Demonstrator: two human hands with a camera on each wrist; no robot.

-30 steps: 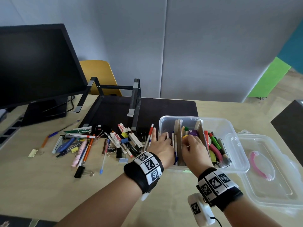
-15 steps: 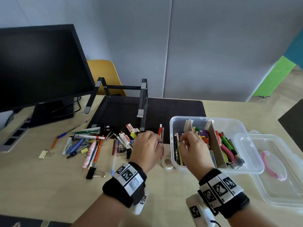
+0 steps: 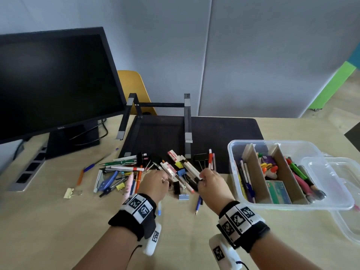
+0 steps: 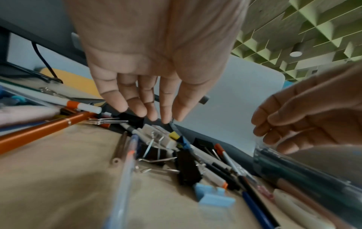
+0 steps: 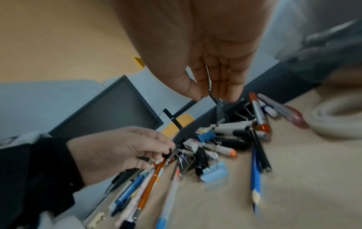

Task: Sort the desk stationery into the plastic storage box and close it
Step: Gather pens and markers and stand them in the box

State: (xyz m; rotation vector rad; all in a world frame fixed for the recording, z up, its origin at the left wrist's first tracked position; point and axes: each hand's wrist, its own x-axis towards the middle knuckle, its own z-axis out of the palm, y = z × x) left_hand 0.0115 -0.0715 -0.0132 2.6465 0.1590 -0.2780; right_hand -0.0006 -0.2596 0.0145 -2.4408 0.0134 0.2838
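Note:
A loose pile of pens, markers and binder clips (image 3: 175,172) lies on the wooden desk at the front edge of a dark mat. Right of it stands the clear plastic storage box (image 3: 272,142), open, with cardboard dividers and stationery inside. Its lid (image 3: 342,178) lies further right. My right hand (image 3: 200,181) hovers over the pile's right side; in the right wrist view its thumb and fingers (image 5: 209,96) pinch the wire handle of a black binder clip (image 5: 220,110). My left hand (image 3: 164,180) reaches into the pile's middle with straight fingers (image 4: 149,116), holding nothing.
A blue binder clip (image 3: 183,196) and a blue pencil (image 3: 198,205) lie nearest me. A white tape roll (image 5: 336,122) sits by the box. A black monitor (image 3: 54,80), laptop stand (image 3: 187,121), power strip (image 3: 29,170) and yellow chair (image 3: 134,88) stand behind.
Both hands left the box and moved left to the pile. The right hand now pinches a binder clip's wire. The head view has shifted left.

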